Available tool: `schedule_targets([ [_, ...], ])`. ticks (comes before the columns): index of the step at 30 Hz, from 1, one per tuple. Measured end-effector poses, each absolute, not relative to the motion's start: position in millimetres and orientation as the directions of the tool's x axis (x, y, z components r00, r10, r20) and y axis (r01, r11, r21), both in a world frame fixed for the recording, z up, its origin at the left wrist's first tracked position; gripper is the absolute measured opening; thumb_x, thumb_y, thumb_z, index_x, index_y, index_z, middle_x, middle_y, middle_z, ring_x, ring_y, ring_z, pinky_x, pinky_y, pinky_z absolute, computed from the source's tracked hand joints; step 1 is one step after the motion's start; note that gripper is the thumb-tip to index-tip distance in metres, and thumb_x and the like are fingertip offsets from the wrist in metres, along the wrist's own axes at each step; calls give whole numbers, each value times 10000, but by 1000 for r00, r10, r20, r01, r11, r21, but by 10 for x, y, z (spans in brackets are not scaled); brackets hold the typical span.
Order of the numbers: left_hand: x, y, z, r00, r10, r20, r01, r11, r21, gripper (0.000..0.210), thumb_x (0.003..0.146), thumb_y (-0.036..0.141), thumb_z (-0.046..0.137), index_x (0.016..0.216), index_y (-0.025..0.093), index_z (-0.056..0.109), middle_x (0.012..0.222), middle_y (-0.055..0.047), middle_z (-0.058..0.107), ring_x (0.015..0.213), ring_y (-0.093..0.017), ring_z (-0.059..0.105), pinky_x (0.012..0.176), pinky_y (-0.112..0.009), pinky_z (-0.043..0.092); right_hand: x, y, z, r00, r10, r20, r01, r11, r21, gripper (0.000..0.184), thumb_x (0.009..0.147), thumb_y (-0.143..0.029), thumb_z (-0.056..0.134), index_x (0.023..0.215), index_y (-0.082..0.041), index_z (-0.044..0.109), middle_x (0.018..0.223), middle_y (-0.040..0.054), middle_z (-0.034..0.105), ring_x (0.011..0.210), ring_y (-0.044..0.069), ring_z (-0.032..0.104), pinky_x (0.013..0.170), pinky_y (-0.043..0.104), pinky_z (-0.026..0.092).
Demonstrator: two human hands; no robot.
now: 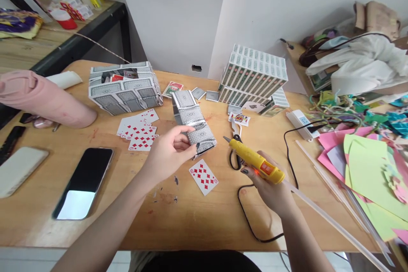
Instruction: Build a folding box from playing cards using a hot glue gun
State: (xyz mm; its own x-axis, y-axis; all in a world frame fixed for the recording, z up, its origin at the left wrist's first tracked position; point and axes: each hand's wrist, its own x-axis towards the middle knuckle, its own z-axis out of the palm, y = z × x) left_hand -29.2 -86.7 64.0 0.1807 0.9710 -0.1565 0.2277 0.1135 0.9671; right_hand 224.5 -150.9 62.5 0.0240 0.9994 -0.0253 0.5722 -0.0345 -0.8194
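Note:
My left hand (172, 151) pinches the near end of a folded strip of playing cards (191, 114), whose grey patterned backs face up. In my right hand (270, 187) is a yellow hot glue gun (256, 161), its nozzle pointing left toward the strip and a long clear glue stick trailing from its back. A ten of diamonds (204, 177) lies face up just below the strip. Scissors (235, 136) rest partly behind the glue gun. To the left of the strip are several face-up red cards (140, 131).
A box built from cards (126, 87) stands back left; stacked card packs (255, 74) stand back right. A phone (84, 182), white power bank (24, 170) and pink tumbler (47, 97) occupy the left. A power strip (302, 124), cord and coloured paper (376, 170) lie right.

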Motion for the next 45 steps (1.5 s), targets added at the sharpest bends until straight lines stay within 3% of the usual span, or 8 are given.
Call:
schedule_targets([
  [7, -297, -876, 638, 219, 964, -151, 168, 115, 979, 374, 765, 270, 653, 1122, 209, 558, 858, -18, 693, 727, -149, 673, 708, -279, 537, 2258, -1522, 462, 100, 993, -56, 409, -92, -908, 270, 790, -445, 648, 859, -188, 602, 741, 30, 626, 661, 156, 586, 598, 272, 469],
  [15, -302, -944, 639, 257, 956, -144, 195, 95, 976, 535, 750, 294, 687, 1230, 230, 461, 917, -28, 693, 824, -180, 676, 764, -308, 531, 2219, -1529, 477, 122, 987, -108, 349, -145, -926, 297, 789, -448, 650, 885, -173, 594, 611, -10, 536, 508, 105, 468, 436, 225, 362],
  [18, -244, -990, 606, 224, 967, -119, 234, 66, 970, 673, 701, 319, 746, 1273, 242, 399, 931, -32, 704, 839, -201, 682, 775, -332, 528, 2215, -1529, 470, 126, 986, -107, 347, -145, -926, 293, 800, -458, 637, 886, -180, 598, 610, -14, 521, 498, 101, 444, 438, 227, 354],
  [21, -151, -1035, 545, 140, 987, -80, 255, 42, 966, 671, 711, 329, 744, 1279, 249, 396, 976, -48, 711, 895, -218, 681, 823, -355, 512, 2199, -1521, 478, 132, 986, -104, 345, -143, -928, 283, 804, -464, 629, 873, -191, 597, 608, -21, 499, 494, 98, 412, 453, 232, 346],
  [25, -62, -1074, 472, 57, 998, -26, 120, 19, 993, 557, 808, 276, 647, 1290, 240, 371, 973, -57, 709, 911, -195, 676, 843, -338, 505, 2173, -1511, 488, 135, 983, -122, 308, -159, -938, 302, 795, -485, 628, 865, -192, 605, 619, -17, 496, 493, 93, 385, 458, 236, 337],
  [30, -142, -1056, 404, -28, 1000, -6, -68, 4, 998, 634, 816, 287, 638, 1345, 223, 294, 949, -58, 700, 900, -175, 666, 862, -331, 499, 2193, -1527, 445, 170, 964, -206, 187, -236, -954, 347, 792, -512, 618, 795, -165, 606, 611, -8, 495, 469, 85, 374, 425, 237, 319],
  [38, -485, -896, 120, -76, 994, -80, -178, 65, 982, 388, 734, 437, 696, 1006, 162, 658, 1043, -99, 704, 1032, -247, 625, 921, -362, 458, 2220, -1496, 385, 114, 967, -226, 18, -229, -973, 362, 779, -521, 630, 821, -163, 590, 544, -33, 434, 419, 81, 373, 385, 225, 298],
  [45, -624, -725, 59, 36, 995, -88, -369, 95, 925, 332, 642, 462, 770, 794, 174, 701, 842, -65, 726, 878, -228, 652, 852, -362, 473, 2100, -1508, 438, 57, 970, -237, 21, -239, -971, 370, 769, -515, 644, 792, -148, 607, 585, -19, 460, 430, 69, 368, 391, 227, 310],
])
